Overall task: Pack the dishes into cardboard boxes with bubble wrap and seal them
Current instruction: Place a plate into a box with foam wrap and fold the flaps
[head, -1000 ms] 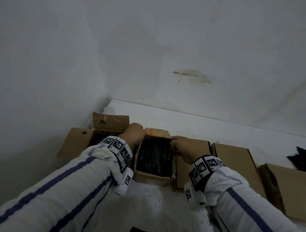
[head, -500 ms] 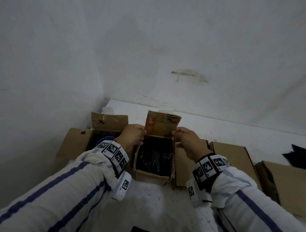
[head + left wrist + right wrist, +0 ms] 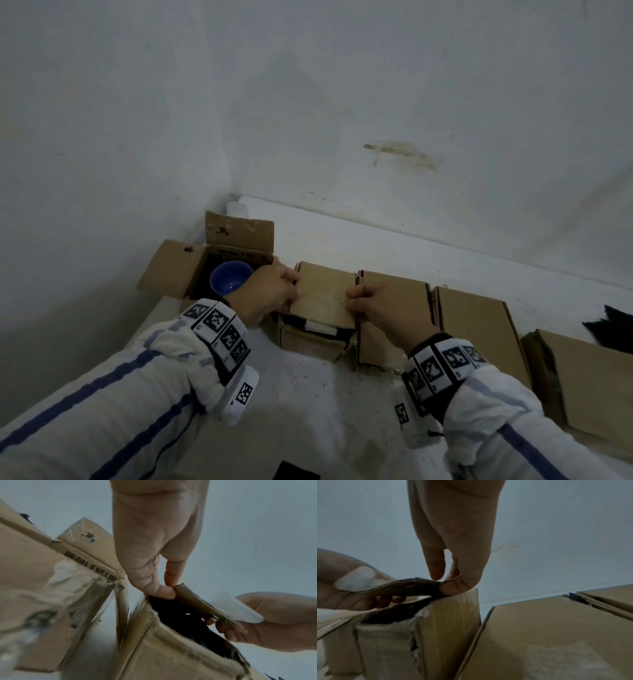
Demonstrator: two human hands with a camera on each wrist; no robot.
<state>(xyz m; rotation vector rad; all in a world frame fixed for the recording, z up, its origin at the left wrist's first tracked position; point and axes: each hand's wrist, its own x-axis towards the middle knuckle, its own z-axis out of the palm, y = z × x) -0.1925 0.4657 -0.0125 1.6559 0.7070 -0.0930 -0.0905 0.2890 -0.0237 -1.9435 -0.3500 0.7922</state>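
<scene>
From the head camera, a row of brown corrugated cardboard boxes lines the back of a white, speckled tabletop (image 3: 308,411) set in a corner of matt white plaster walls (image 3: 342,85). The left hand (image 3: 270,294) and right hand (image 3: 383,308) each pinch a side edge of the flat brown cardboard flap (image 3: 323,296) lying tilted over the small open cardboard box (image 3: 308,342), whose dark interior shows only as a thin strip under the flap's near edge. Just left stands a larger open cardboard box (image 3: 178,270) with raised flaps, holding a round glossy blue bowl (image 3: 231,281). To the right lie closed flat-topped cardboard boxes (image 3: 476,325), pressed side by side. Bare tabletop lies between the boxes and the person's white, blue-striped sleeves (image 3: 120,394).

In the left wrist view, the left hand's thumb (image 3: 164,592) and a fingertip clamp the flap's frayed corner (image 3: 181,589), above the box's black interior (image 3: 180,616). The right hand (image 3: 274,622) grips the flap's far edge. The larger box's printed rim nearly touches the small box, with a narrow gap between.

In the right wrist view, the right hand's thumb (image 3: 452,588) and forefinger squeeze the flap's worn, curled edge (image 3: 412,585); the left hand (image 3: 342,580) holds the opposite end. The small box's wall is creased and taped, tight beside a smooth closed box (image 3: 539,635).
</scene>
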